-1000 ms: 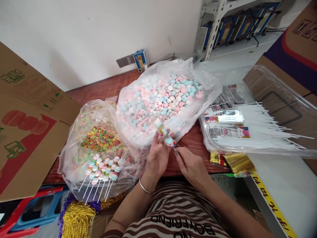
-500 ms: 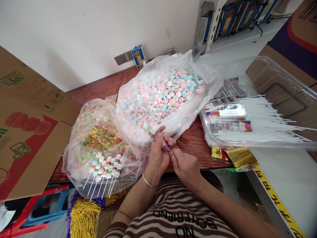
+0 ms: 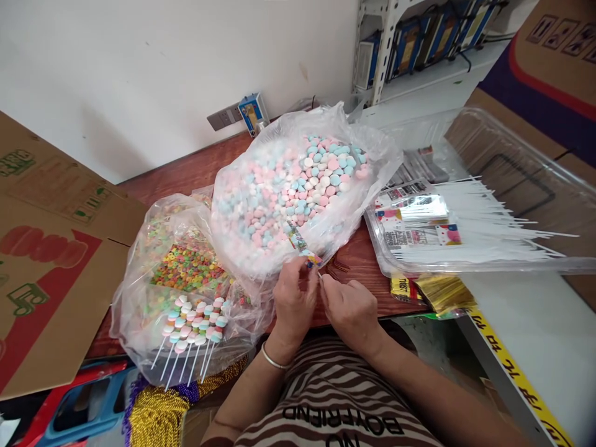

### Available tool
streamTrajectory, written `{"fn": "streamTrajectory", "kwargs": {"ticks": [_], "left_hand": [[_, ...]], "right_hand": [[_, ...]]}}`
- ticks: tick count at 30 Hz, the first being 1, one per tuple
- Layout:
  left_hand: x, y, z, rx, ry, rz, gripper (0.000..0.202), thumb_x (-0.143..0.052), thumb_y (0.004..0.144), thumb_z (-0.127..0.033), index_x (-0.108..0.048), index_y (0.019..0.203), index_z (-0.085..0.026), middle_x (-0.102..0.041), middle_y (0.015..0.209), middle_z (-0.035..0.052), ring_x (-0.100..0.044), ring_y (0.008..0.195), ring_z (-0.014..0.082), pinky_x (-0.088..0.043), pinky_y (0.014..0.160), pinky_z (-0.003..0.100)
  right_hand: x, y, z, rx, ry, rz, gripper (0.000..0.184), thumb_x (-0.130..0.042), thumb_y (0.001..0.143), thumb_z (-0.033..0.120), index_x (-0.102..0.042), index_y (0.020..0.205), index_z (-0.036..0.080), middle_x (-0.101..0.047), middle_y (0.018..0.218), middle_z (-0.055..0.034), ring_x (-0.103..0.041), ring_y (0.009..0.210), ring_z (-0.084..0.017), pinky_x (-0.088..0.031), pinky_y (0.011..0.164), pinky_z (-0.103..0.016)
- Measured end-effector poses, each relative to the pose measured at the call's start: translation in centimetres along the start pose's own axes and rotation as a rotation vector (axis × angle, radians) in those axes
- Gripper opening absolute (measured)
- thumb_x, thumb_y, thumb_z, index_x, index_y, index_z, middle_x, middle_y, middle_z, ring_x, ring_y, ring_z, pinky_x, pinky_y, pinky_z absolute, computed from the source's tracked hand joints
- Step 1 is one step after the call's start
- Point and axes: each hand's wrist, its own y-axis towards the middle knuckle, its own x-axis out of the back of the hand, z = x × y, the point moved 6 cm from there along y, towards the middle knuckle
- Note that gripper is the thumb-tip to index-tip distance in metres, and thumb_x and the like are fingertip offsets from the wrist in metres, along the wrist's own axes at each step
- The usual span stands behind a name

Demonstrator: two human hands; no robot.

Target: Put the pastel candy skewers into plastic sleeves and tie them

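Observation:
In front of my body, my left hand (image 3: 294, 295) is closed in a pinch on the lower end of a narrow printed candy bag (image 3: 298, 239), which points up and away to the left. My right hand (image 3: 349, 304) is closed beside it, thumb and finger pinched close to the bag's lower end; what lies between those fingertips is too small to tell. Several candy skewers (image 3: 190, 326) on white sticks lie to the left on a clear bag of colourful ring candies (image 3: 186, 267). Behind my hands is a large clear bag of pink, white and blue candies (image 3: 321, 174).
At right, a clear plastic box (image 3: 386, 264) holds white sticks (image 3: 484, 230) and printed bags (image 3: 414, 217). Gold twist ties (image 3: 444, 295) hang at the table edge; a few brown ones (image 3: 339, 264) lie near my right hand. Cardboard boxes (image 3: 56, 248) flank the wooden table (image 3: 172, 171).
My left hand has shifted from the bag's middle to its lower end, its fingers now closed together. The printed bag now shows more of its length. My right hand stays pinched nearby.

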Motion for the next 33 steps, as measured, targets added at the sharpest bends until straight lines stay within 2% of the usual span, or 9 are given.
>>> {"fn": "streamTrajectory", "kwargs": {"ticks": [4,7,10,13,16,18,22,28,33], "left_hand": [[0.3,0.0,1.1,0.187,-0.226,-0.06,0.014,-0.079,0.081,-0.017,-0.077,0.092,-0.023,-0.074,0.09,0.0078,-0.069,0.086,0.021,-0.053,0.086,0.032],[-0.1,-0.5,1.7,0.322,-0.432,-0.019,0.018,-0.082,0.075,-0.012,-0.078,0.087,-0.024,-0.074,0.09,0.0083,-0.068,0.088,0.0231,-0.051,0.09,0.035],[-0.7,-0.8,1.3,0.317,-0.497,0.073,0.018,-0.082,0.075,-0.01,-0.078,0.084,-0.024,-0.073,0.088,0.008,-0.066,0.087,0.0236,-0.05,0.089,0.036],[-0.8,-1.0,0.6,0.265,-0.501,0.064,0.009,-0.079,0.081,-0.017,-0.076,0.086,-0.024,-0.071,0.087,0.0071,-0.064,0.086,0.0213,-0.049,0.089,0.034],[-0.8,-0.9,0.7,0.332,-0.643,-0.042,0.008,-0.073,0.089,-0.03,-0.072,0.093,-0.023,-0.069,0.092,0.005,-0.064,0.088,0.018,-0.05,0.091,0.032],[-1.3,-0.6,1.4,0.497,-0.848,-0.069,0.021,-0.072,0.09,-0.041,-0.069,0.1,-0.023,-0.07,0.097,0.0044,-0.064,0.088,0.0165,-0.052,0.087,0.03],[-2.6,0.5,2.2,0.811,-1.219,0.057,0.046,-0.082,0.079,-0.047,-0.068,0.114,-0.021,-0.072,0.115,0.0073,-0.07,0.1,0.0199,-0.055,0.082,0.029],[-2.7,0.7,2.4,0.856,-1.257,0.106,0.04,-0.091,0.072,-0.037,-0.07,0.1,-0.019,-0.075,0.095,0.0039,-0.074,0.095,0.0214,-0.057,0.076,0.028],[-3.6,-0.3,2.3,0.848,-1.229,0.053,0.04,-0.09,0.073,-0.039,-0.07,0.1,-0.018,-0.076,0.097,0.0043,-0.074,0.098,0.0213,-0.057,0.09,0.034]], "right_hand": [[0.1,-0.3,-0.2,-0.042,0.036,-0.024,0.018,-0.052,0.104,0.015,-0.064,0.116,0.01,-0.063,0.06,-0.0013,-0.051,0.05,-0.015,-0.035,0.058,-0.034],[-0.1,-0.6,-0.7,-0.119,0.068,-0.007,0.043,-0.048,0.105,0.016,-0.047,0.147,0.007,-0.067,0.064,-0.0032,-0.053,0.049,-0.017,-0.039,0.055,-0.035],[-0.5,-0.7,-0.9,-0.125,0.147,0.05,0.059,-0.042,0.103,0.011,-0.027,0.161,0.007,-0.065,0.063,-0.002,-0.055,0.05,-0.019,-0.041,0.054,-0.036],[-0.4,-0.5,-0.9,-0.05,0.148,0.055,0.064,-0.04,0.103,0.008,-0.02,0.163,0.006,-0.063,0.063,-0.0007,-0.056,0.053,-0.018,-0.043,0.058,-0.036],[0.0,-0.2,-0.9,0.021,0.116,0.018,0.062,-0.04,0.101,0.005,-0.024,0.161,0.001,-0.063,0.063,-0.0009,-0.055,0.055,-0.019,-0.044,0.062,-0.036],[0.3,-0.1,-1.1,0.023,0.155,-0.014,0.057,-0.04,0.1,0.004,-0.035,0.157,0.003,-0.062,0.062,-0.0004,-0.054,0.054,-0.018,-0.045,0.063,-0.035],[0.2,0.0,-1.5,-0.082,0.429,0.081,0.038,-0.042,0.103,0.013,-0.059,0.138,0.013,-0.074,0.077,-0.0039,-0.061,0.061,-0.016,-0.048,0.065,-0.032],[-1.2,-0.2,-3.1,-0.587,0.854,0.31,0.016,-0.05,0.102,0.028,-0.064,0.105,0.021,-0.073,0.082,-0.0006,-0.064,0.064,-0.015,-0.047,0.058,-0.027],[-1.8,0.5,-3.5,-0.63,0.885,0.239,0.01,-0.059,0.094,0.026,-0.061,0.103,0.022,-0.073,0.091,-0.0037,-0.068,0.075,-0.018,-0.053,0.067,-0.029]]}}
